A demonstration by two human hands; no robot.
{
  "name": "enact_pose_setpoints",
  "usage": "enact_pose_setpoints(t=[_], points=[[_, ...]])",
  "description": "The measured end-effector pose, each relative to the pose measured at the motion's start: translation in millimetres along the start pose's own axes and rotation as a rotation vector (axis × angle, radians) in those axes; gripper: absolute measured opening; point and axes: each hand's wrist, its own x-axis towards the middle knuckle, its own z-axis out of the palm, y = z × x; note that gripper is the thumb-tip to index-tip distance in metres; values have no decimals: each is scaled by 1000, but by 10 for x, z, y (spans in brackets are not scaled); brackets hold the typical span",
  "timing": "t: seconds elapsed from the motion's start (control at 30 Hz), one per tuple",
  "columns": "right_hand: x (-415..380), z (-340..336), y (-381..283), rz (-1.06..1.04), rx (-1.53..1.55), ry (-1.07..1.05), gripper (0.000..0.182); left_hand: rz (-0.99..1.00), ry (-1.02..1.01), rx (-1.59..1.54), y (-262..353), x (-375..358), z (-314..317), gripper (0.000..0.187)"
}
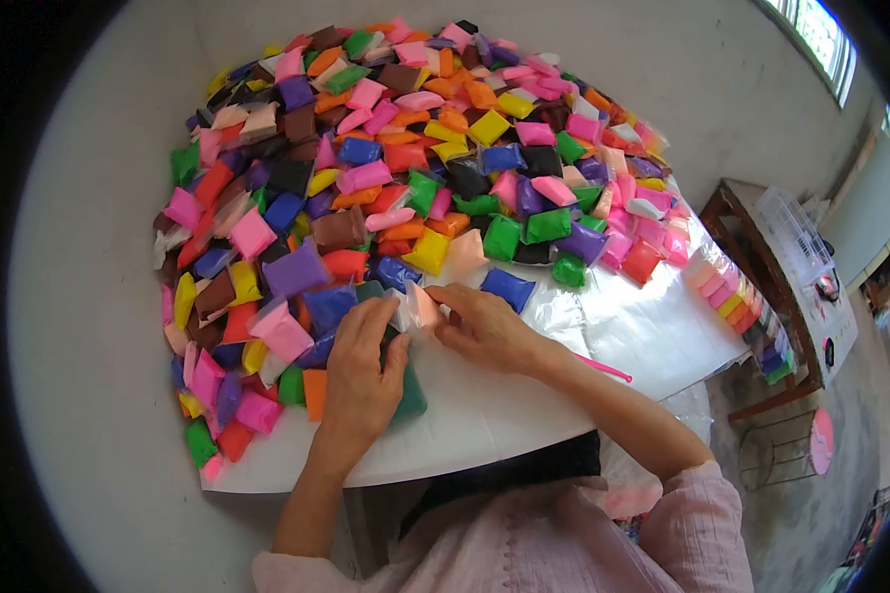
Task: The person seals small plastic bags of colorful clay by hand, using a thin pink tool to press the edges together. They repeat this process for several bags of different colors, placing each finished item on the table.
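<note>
Between my hands, low over the table's near side, is a peach-coloured block point(424, 307), seemingly soft clay. My right hand point(487, 331) pinches its right side. On its left is a piece of clear plastic point(400, 312), with the fingertips of my left hand point(364, 358) closed on its edge. Whether the block is partly inside the plastic is hard to see. Under and beside my left hand lies a dark green flat piece point(411, 393), partly covered by the hand. A blue packet point(508, 289) and another peach packet point(466, 253) lie just beyond my right hand.
A big heap of coloured packets point(366, 176) covers the white table point(504, 415) toward the wall. A pink stick point(603, 369) lies near my right forearm. Stacked coloured packets point(737, 301) line the right edge. Farther right are a wooden desk point(737, 212) and a pink-topped stool point(821, 441).
</note>
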Motion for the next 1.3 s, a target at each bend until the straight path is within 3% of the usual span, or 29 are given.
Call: enact_pose_setpoints(t=[0.13, 0.23, 0.43, 0.53, 0.67, 0.73, 0.93, 1.3], points=[[6, -10, -20, 33, -11, -16, 51, -31, -13, -26, 17, -3, -16, 38], [1, 23, -9, 9, 18, 26, 50, -168, -56, -188, 115, 32, -105, 49], [6, -6, -6, 32, -14, -17, 75, -48, -214, 230, 339, -162, -344, 84], [35, -44, -52, 86, 3, -60, 86, -278, -272, 203, 557, -222, -472, 87], [93, -63, -51, 75, -29, -97, 91, -352, -276, 204, 585, -390, -467, 82], [150, -60, -44, 65, -47, -118, 88, -383, -266, 168, 525, -450, -377, 78], [184, -7, -72, 133, -38, -84, 73, -199, -173, 150, 335, -544, -290, 65], [77, -11, -246, 200, 41, -41, 51, -145, -225, 138, 292, -544, -380, 62]])
